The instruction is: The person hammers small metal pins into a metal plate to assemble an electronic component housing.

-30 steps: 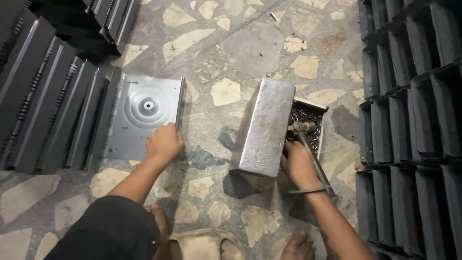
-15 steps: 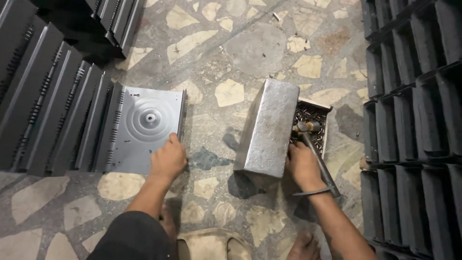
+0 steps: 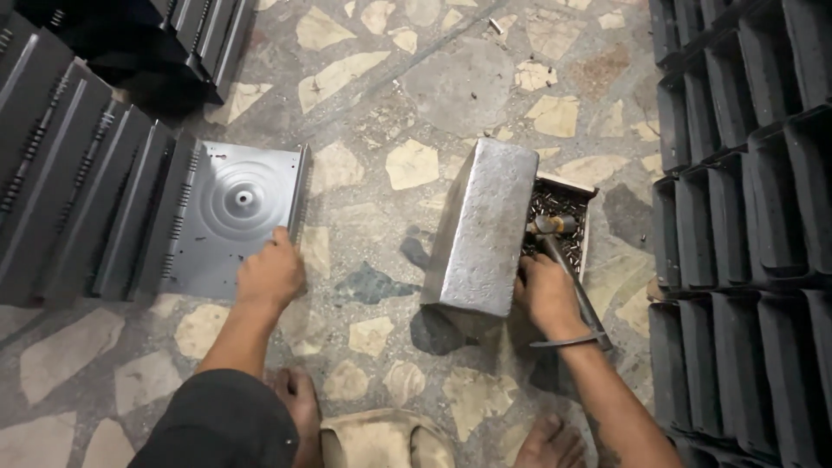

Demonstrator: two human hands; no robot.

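My left hand rests on the near right edge of a flat grey metal plate with a round embossed centre, lying on the floor. My right hand reaches into a small open box of screws, fingers down among them; whether it grips anything is hidden. A hammer lies across that box, its handle passing by my wrist. A big shiny metal block stands between the hands, against the box's left side.
Rows of dark metal housings stand at the left and black housings stack along the right. The floor is stone mosaic. My bare feet and a cloth are at the bottom edge.
My left hand slid right and nearer along the plate's edge. The right hand stays in the screw box. The view shifted slightly.
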